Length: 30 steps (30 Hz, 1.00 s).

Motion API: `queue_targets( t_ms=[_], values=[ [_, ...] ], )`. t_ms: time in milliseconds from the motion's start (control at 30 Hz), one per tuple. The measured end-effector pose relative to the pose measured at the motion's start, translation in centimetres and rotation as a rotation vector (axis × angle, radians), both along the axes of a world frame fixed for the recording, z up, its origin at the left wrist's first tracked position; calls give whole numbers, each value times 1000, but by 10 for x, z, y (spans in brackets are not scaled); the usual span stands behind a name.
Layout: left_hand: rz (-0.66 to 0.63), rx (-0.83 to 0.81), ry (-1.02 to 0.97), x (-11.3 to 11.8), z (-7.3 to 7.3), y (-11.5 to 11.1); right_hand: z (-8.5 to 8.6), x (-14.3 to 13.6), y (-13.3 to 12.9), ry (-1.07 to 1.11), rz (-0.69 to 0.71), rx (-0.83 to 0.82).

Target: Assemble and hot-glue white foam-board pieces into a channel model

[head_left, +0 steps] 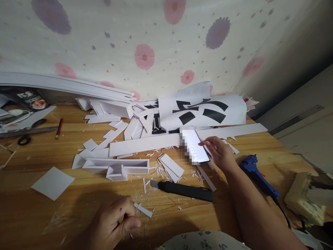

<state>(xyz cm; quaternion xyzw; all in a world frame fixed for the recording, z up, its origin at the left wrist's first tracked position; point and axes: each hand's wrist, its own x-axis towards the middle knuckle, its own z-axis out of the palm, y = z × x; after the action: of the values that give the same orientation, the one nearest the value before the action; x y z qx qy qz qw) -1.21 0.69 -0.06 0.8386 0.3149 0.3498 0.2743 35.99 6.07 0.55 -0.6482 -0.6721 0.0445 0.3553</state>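
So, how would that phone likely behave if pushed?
The phone would probably stay stiff, since it looks like a thin, straight-edged slab. Its smooth-looking lit screen may let the right hand slip across it. It might also drag loose strips along, as white scraps lie close by its lower edge.

Site: apparently a room in a home used as a craft workspace, judged by the flower-printed wall covering [114, 21] behind a wood-grain counter [26, 218] strewn with cut white offcuts [171, 168], a black utility knife [186, 191], a blue glue gun [257, 177] and a red pencil [59, 128].
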Motion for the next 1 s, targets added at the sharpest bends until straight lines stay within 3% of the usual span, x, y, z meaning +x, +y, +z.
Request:
queue_targets(
  t_ms=[333,667,1000],
  values=[
    [-26,-9,18,5,10,3,0,-1,0,-5,-28,-11],
    [-124,-54,-23,3,8,5,1,-1,0,-7,-11,-5],
    [-128,-95,-58,1,5,3,2,-2,-1,-10,-9,3]
  ],
)
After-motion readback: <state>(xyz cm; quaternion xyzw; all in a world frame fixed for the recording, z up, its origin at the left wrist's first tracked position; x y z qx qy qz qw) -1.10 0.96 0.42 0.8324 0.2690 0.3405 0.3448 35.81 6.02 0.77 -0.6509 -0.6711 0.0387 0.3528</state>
